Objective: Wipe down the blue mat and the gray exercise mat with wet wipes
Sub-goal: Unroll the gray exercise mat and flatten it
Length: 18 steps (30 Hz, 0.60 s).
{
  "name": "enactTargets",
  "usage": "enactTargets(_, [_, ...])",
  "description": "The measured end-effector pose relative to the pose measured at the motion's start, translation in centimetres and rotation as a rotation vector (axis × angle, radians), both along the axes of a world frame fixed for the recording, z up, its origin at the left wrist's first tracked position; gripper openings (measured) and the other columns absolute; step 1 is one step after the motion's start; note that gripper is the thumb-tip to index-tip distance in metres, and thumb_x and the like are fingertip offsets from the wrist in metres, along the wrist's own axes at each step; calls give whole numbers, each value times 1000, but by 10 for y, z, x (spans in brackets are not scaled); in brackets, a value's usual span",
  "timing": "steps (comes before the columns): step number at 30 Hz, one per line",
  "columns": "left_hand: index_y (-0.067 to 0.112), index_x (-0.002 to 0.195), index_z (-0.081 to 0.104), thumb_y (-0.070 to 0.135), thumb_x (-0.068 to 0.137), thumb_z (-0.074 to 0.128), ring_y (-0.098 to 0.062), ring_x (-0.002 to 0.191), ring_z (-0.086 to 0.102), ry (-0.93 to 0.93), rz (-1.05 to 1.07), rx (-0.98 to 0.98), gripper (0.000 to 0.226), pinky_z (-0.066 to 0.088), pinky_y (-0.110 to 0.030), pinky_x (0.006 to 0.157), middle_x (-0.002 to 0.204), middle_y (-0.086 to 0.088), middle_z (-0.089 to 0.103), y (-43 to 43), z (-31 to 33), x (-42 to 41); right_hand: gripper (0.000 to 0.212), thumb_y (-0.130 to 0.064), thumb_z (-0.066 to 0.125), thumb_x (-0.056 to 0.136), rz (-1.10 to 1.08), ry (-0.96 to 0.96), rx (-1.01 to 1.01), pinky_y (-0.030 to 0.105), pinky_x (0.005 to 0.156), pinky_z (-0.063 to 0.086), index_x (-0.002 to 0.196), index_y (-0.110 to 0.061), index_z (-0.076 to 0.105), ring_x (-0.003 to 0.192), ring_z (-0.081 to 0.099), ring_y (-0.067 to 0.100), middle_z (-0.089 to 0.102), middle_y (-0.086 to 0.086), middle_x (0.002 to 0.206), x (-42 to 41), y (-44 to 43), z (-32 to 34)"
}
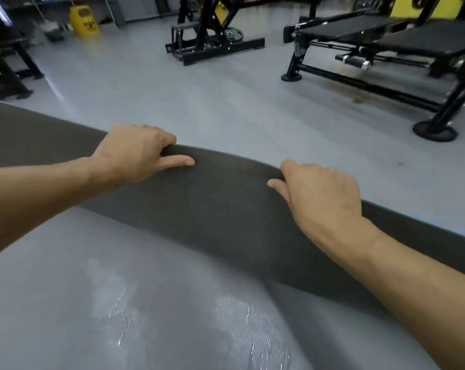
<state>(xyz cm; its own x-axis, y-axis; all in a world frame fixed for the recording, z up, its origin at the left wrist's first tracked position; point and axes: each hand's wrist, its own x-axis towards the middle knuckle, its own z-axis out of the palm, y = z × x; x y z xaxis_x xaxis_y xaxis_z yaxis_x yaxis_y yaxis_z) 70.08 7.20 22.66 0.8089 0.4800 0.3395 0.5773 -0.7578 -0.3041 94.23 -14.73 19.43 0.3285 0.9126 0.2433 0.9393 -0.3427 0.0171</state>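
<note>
A gray floor (226,89) is shown, with black benches (386,41) far right and a yellow sign (84,21) far left. The gray exercise mat (212,204) is spread near, its far edge raised in a dark fold. The fold is grasped by 2 hands, left hand (138,153) and right hand (322,193). Wet streaks (247,329) are seen nearer. The blue mat (461,231) shows as a strip at right. Open floor lies beyond.
</note>
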Motion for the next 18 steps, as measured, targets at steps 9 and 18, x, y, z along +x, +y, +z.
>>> enactTargets(9, [19,61,43,82,90,10,-26,55,51,-159,6,177,77,25,-31,48,59,4,52,13,50,7,36,-45,47,106,91,-151,413,36,57,26,82,-22,34,54,38,28,58,0,67,13,27,44])
enactTargets(18, [19,53,41,73,97,21,-25,45,38,-312,-3,343,72,19,-26,47,47,9,37,0,133,14,43,-49,39,101,120,-282,551,33,49,37,69,-22,50,48,51,26,49,-4,52,31,29,141])
